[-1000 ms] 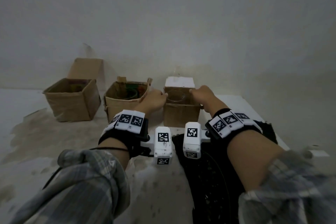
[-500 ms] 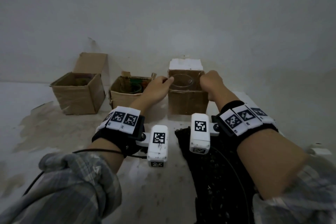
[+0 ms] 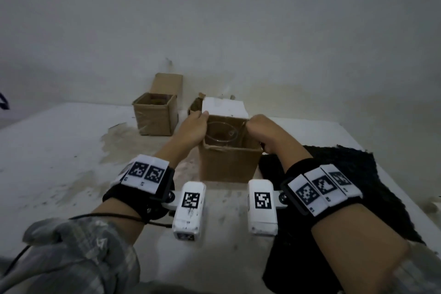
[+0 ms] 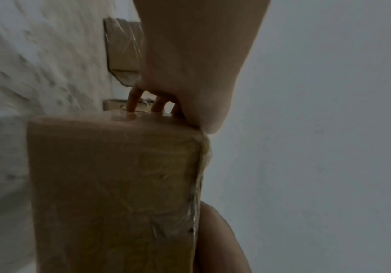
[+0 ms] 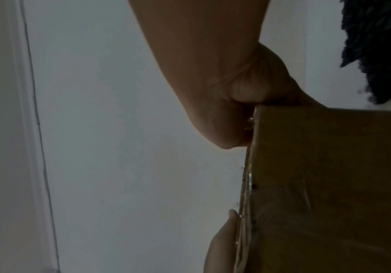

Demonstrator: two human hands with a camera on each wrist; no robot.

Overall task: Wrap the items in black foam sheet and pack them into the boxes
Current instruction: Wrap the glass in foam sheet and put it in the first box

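A small open cardboard box stands in the middle of the table with a clear glass container inside and a white flap raised at its back. My left hand grips the box's left rim, fingers curled over the edge. My right hand grips the right rim the same way. In the left wrist view my left hand clamps the box; in the right wrist view my right hand pinches its wall. The black foam sheet lies flat to the right, under my right forearm.
Another open cardboard box stands at the back left by the wall. A third box is mostly hidden behind my left hand. The white tabletop is stained; its right edge runs past the foam.
Both hands have drawn the box with the glass container out of the row at the wall and toward me, up beside the foam sheet. The grips stay the same.
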